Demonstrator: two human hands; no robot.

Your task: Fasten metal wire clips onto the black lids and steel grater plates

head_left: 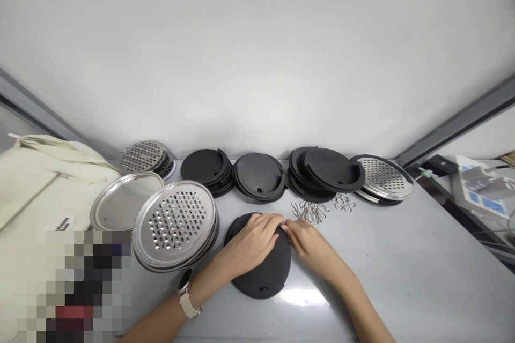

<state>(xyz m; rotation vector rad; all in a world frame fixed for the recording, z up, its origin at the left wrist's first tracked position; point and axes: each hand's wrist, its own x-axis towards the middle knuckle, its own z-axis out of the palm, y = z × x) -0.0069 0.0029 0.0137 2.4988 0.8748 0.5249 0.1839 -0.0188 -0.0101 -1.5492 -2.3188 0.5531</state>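
A round black plastic disc (263, 277) lies on the table right in front of me, with a small slot near its front edge. Across its upper part rests my left hand (254, 240), fingers bent over the disc and gripping it at the far right rim. My right hand (308, 244) meets it there, with thumb and fingers pinched together. A small shiny bit shows between the fingertips, too hidden to name. Just beyond the right hand lie a heap of metal wire clips (310, 211) and several metal rings (344, 202).
Round metal graters (177, 223) are stacked at left, beside a plain metal disc (124, 201) and another grater pile (142, 156). Black disc stacks (203, 166), (257, 171) line the wall. Far right sits a black-rimmed grater (382, 176). A cream bag (36, 187) stands left.
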